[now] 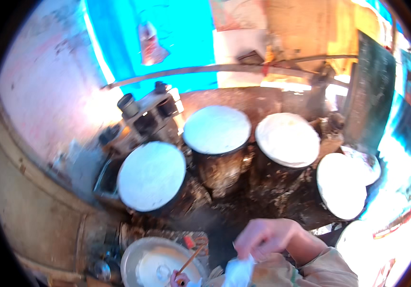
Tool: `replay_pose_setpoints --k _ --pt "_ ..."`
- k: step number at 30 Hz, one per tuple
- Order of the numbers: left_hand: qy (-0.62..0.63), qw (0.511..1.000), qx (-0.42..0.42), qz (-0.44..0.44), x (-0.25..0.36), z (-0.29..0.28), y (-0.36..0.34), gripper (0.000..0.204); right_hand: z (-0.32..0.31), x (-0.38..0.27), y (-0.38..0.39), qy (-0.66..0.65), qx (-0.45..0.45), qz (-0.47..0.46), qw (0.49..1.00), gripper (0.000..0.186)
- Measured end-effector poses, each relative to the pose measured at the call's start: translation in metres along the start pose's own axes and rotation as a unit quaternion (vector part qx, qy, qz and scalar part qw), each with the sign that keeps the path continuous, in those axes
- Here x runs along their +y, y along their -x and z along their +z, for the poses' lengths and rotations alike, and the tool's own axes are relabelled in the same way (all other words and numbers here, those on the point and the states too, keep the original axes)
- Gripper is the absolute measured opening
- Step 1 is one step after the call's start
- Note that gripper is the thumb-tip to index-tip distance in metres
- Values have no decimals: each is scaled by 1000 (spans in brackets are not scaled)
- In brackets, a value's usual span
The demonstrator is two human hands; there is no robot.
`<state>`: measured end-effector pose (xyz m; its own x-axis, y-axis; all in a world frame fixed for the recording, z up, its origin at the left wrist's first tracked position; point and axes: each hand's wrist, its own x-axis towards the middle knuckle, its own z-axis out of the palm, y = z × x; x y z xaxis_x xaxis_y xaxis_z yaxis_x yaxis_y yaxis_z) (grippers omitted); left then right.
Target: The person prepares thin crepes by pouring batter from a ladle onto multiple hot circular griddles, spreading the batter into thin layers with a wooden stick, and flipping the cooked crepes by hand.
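At the lower edge my left hand [180,278] is closed around a thin brown stick [192,257]. It is beside a wide grey basin [128,256] that holds something white, perhaps a liquid. To the right, my right hand [263,237] is raised, bent at the wrist, with its fingers curled downward. Directly under those fingers is a blurred white, cloth-like thing [239,272]; whether the fingers grip it I cannot tell. Ahead of my hands stand several dark, drum-like stands with large round white tops, among them the left one [152,176] and a middle one [217,129].
More round white tops [287,139] curve away to the right. A block-like stand [150,112] with dark cups is at the back left. A wooden pole [186,71] crosses before a blue sheet [177,28]. A dark board [370,91] leans at the right.
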<state>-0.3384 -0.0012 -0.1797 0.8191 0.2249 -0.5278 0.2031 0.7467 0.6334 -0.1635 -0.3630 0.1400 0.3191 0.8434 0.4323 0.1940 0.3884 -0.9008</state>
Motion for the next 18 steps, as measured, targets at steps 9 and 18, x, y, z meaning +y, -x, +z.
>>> replay_pose_setpoints --k 9,18 --pt "70 970 -22 -231 -14 238 -35 27 -103 108 241 401 570 411 588 27" --pt "17 965 -34 -259 -32 335 -51 25 -253 115 260 668 383 432 469 15"
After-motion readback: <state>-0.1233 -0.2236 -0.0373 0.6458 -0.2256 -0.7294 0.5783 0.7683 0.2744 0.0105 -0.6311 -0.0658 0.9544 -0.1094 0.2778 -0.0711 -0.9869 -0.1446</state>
